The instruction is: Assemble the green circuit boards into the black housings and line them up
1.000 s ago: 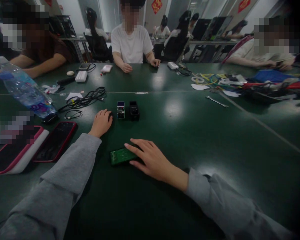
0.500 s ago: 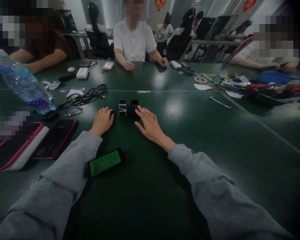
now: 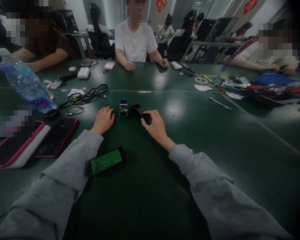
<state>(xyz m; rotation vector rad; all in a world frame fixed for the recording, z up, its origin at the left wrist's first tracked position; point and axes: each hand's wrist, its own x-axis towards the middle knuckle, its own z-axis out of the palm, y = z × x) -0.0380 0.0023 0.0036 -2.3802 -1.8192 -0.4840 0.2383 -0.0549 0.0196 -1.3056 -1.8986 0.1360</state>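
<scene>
My right hand [image 3: 156, 126] is closed around a small black box-shaped part [image 3: 138, 111], which is lifted and turned at an angle on the green table [image 3: 180, 140]. Just left of it stands a small module with a blue top and exposed parts [image 3: 123, 108]. My left hand [image 3: 103, 120] rests curled on the table beside that module; whether it holds something small I cannot tell. A green circuit board [image 3: 106, 161] lies near my left sleeve, untouched.
Two phones in red cases [image 3: 57, 136] lie at left, next to a tilted water bottle [image 3: 26, 85] and black cables [image 3: 86, 96]. A wrench [image 3: 219, 103] and a pile of wires and tools [image 3: 252, 85] sit at right. Three people sit across the table.
My right hand left the green circuit board, reached forward to the black part and closed on it, turning it. My left hand stayed put.
</scene>
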